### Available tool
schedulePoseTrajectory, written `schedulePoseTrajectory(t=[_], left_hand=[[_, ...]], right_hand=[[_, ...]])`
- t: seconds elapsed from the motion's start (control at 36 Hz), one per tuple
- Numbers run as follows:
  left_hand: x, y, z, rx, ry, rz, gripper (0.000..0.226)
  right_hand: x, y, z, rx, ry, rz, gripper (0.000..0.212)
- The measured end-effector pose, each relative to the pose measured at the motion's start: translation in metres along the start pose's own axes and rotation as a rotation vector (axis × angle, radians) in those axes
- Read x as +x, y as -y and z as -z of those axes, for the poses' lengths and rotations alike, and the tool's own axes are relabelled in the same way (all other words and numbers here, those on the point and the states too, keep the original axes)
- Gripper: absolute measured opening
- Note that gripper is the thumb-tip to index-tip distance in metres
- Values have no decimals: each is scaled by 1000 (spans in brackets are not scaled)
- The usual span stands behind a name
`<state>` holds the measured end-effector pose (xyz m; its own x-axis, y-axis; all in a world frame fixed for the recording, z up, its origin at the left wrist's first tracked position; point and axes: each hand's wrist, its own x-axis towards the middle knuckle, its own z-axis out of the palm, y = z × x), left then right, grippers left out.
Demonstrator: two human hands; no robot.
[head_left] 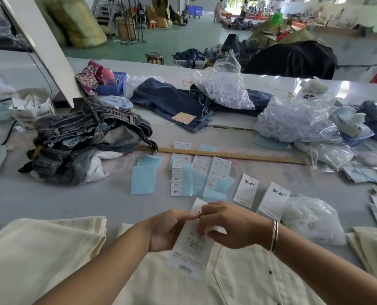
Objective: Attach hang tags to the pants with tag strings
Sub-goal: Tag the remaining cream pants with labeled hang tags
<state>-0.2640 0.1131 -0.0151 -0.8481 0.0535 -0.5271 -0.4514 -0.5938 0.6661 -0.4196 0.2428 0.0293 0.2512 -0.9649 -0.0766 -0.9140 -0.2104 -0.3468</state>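
Note:
Cream pants [238,280] lie spread on the table just below me, a back pocket facing up. Above them I hold a long white hang tag [188,258] with printed text. My left hand [169,230] pinches the tag's upper left edge. My right hand [229,225] grips its upper right part, fingers curled over it. A small dark bit of tag string [199,215] shows between my fingertips near the top of the tag. Two more white hang tags [246,191] [273,200] lie to the right beyond my hands.
White size stickers [205,168] and blue backing papers [144,179] lie in the middle, behind them a wooden ruler [238,155]. A heap of denim [84,137] sits at left, folded cream pants [40,241] at near left. Plastic bags [310,219] crowd the right.

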Motion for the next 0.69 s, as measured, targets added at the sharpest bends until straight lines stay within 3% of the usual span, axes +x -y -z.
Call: schedulePoseTrajectory(t=[0.08,0.19,0.33,0.39,0.44,0.53,0.58,0.64,0.69], left_hand=[[8,10,-5,57,-58,-33,24],[25,22,-10,-104,-188,-77,25],[47,36,-21,-202,-247,-32,28],[56,43,-25,-191,-300,-10,26],[64,49,-28,-204,-340,-2,29],[74,57,-31,-163,-368,14,28],[79,60,-35,-118,-373,31,24],[84,63,-41,-100,-369,36,24],[89,64,-47,-71,-361,40,23]], right_hand=[[-14,0,-6,-130,-43,-20,45],[-42,-5,-33,-247,-78,-39,68],[-82,-14,-86,-437,-78,-258,94],[-99,-23,-101,-397,-114,-302,88],[-115,-39,-107,-317,-240,-374,66],[-136,-73,-101,-142,-535,-628,32],[-148,-98,-87,4,-638,-854,17],[-159,-124,-69,83,-634,-1080,17],[-169,-148,-55,53,-479,-1244,24]])
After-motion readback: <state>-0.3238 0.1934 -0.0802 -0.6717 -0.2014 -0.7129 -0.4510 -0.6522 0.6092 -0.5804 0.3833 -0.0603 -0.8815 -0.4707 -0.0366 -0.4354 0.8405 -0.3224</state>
